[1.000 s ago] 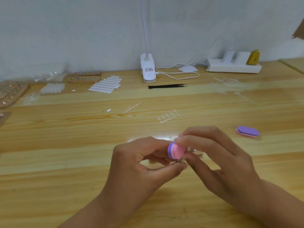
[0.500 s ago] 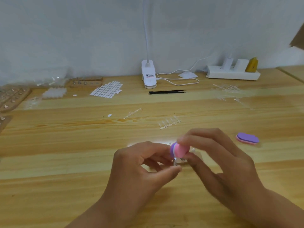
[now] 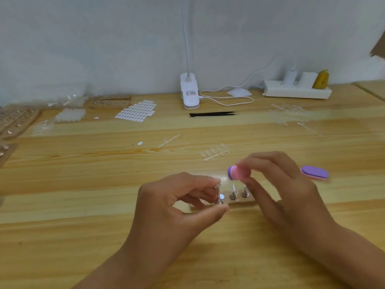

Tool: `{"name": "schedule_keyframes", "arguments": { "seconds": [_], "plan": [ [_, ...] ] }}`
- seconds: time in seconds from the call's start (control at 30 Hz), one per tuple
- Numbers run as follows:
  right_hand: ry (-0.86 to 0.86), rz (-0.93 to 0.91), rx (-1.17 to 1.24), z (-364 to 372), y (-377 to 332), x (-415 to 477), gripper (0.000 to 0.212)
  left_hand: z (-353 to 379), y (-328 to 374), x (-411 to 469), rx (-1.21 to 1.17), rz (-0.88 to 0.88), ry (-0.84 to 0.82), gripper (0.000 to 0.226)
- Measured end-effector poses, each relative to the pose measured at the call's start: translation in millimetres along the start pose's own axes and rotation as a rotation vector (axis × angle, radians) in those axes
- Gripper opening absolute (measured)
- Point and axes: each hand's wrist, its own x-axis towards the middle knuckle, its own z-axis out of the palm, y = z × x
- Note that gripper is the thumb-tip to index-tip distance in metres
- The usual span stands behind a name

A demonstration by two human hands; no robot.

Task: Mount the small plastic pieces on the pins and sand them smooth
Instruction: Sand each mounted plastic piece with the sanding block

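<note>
My left hand [image 3: 179, 203] pinches a small metal pin [image 3: 219, 198] with a clear plastic piece on top, between thumb and fingers. My right hand [image 3: 277, 184] holds a pink and purple sanding block [image 3: 237, 173] between thumb and fingertips, raised a little above and to the right of that pin. Under the hands lies a wooden strip [image 3: 243, 203] with two more pins [image 3: 238, 193] standing in it, each topped by a clear piece.
A second purple sanding block [image 3: 314, 172] lies at the right. Clear plastic sprues [image 3: 215, 153] and a loose white piece [image 3: 140, 143] lie mid-table. Farther back are black tweezers [image 3: 212, 114], a sheet of white pieces [image 3: 136, 111], a clip lamp [image 3: 189, 93], a power strip [image 3: 296, 90] and wooden pin strips [image 3: 14, 122] at left.
My right hand has lifted the sanding block up and to the right, off the pin. The wooden strip with its pins now shows between the hands.
</note>
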Motion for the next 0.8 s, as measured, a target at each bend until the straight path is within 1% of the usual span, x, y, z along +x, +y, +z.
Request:
{"name": "schedule_keyframes", "arguments": {
  "seconds": [0.07, 0.13, 0.2, 0.27, 0.33, 0.37, 0.43, 0.5, 0.57, 0.63, 0.7, 0.8],
  "plan": [
    [0.032, -0.006, 0.031, -2, -5, 2, 0.023, 1, 0, 0, 0.008, -0.001, -0.017, 0.029],
    [0.013, -0.113, 0.090, 1, -15, -3, 0.027, 2, 1, -1, 0.046, 0.014, -0.062, 0.029],
    [-0.037, -0.194, 0.067, 3, -16, -7, 0.031, 3, 0, -2, 0.080, 0.021, -0.091, 0.028],
    [-0.035, -0.142, 0.009, 2, -4, -4, 0.028, 1, -2, -1, 0.031, -0.009, -0.086, 0.028],
    [0.000, -0.090, 0.007, 1, 2, -1, 0.024, 0, -3, -1, -0.004, -0.028, -0.083, 0.029],
    [0.011, -0.093, 0.035, 1, 0, 0, 0.024, 0, -3, 0, -0.009, -0.027, -0.093, 0.029],
    [-0.007, -0.159, 0.091, 4, -8, -4, 0.027, 1, -2, -1, 0.001, -0.022, -0.118, 0.028],
    [-0.056, -0.210, 0.067, 6, -7, -6, 0.027, 2, -3, -2, 0.017, -0.033, -0.128, 0.027],
    [-0.055, -0.145, 0.018, 3, 4, -3, 0.024, 2, -3, -1, -0.023, -0.073, -0.105, 0.028],
    [-0.014, -0.093, 0.024, 0, 6, 1, 0.024, 1, -3, 0, -0.092, -0.123, -0.093, 0.029],
    [0.009, -0.132, 0.088, 2, -3, 1, 0.024, 0, -2, 1, -0.127, -0.150, -0.117, 0.029],
    [-0.074, -0.223, 0.117, 4, -9, -4, 0.025, 0, -3, 1, -0.109, -0.141, -0.153, 0.032]
  ]
}}
